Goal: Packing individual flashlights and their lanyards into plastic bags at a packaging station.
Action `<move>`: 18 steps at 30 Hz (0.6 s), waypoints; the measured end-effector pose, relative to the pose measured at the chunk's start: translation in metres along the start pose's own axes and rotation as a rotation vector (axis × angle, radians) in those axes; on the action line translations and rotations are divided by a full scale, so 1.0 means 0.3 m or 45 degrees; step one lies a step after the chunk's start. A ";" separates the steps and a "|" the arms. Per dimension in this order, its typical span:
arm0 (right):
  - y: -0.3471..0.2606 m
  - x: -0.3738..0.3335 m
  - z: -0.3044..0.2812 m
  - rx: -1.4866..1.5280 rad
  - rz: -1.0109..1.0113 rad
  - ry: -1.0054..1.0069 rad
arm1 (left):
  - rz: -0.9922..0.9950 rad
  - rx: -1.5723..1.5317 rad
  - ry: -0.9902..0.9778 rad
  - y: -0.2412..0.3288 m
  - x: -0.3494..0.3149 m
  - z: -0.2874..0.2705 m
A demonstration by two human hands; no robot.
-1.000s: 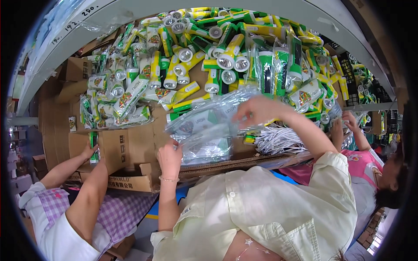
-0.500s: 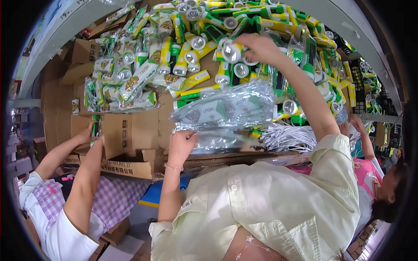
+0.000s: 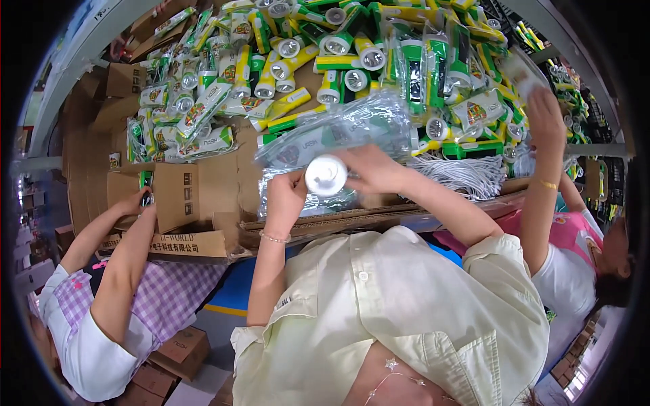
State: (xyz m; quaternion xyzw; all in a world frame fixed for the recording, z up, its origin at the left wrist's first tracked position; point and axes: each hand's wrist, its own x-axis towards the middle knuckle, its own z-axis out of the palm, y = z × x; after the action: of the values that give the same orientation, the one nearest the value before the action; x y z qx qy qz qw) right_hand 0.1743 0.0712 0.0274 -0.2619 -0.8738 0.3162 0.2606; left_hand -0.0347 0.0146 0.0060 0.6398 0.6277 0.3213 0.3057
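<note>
In the middle, my right hand [image 3: 371,169] grips a flashlight [image 3: 326,176] whose round white-rimmed lens faces up. Its body is hidden below the lens. Close beside the lens, my left hand [image 3: 286,195] has its fingers pinched together on what appears to be the edge of a clear plastic bag [image 3: 338,203]; the fingertips are partly hidden. Just beyond both hands lies a stack of printed clear plastic bags [image 3: 318,135]. Behind the stack, green and yellow flashlights [image 3: 292,64] are heaped loose over the cardboard.
Bundled white cords [image 3: 460,177] lie right of the bags. Bagged flashlights [image 3: 203,111] pile up at the left. A co-worker's hands work at an open carton [image 3: 177,199] on the left; another co-worker's hand [image 3: 547,118] reaches in from the right. A cardboard edge [image 3: 318,223] runs nearest me.
My right hand has come back from the heap toward me with a flashlight, beside my left hand. My left hand has barely moved. The right co-worker's arm now reaches forward over the pile.
</note>
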 end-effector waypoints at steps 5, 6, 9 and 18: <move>-0.027 -0.011 0.003 -0.568 0.180 -0.274 | -0.360 -0.209 -0.139 0.027 -0.009 -0.043; -0.044 -0.017 0.013 -0.573 0.196 -0.269 | -0.352 -0.212 -0.154 0.029 -0.011 -0.033; -0.086 -0.039 0.139 -1.048 0.313 -0.535 | -0.166 0.010 -0.097 0.058 -0.017 0.005; 0.067 -0.202 -0.021 -0.613 0.278 -0.260 | -0.340 0.128 -0.219 -0.022 -0.041 0.011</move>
State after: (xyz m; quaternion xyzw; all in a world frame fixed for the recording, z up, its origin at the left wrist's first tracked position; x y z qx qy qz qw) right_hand 0.2282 0.0493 0.0001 -0.3756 -0.9121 0.1505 0.0657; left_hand -0.0362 0.0025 -0.0015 0.5902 0.6939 0.1901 0.3660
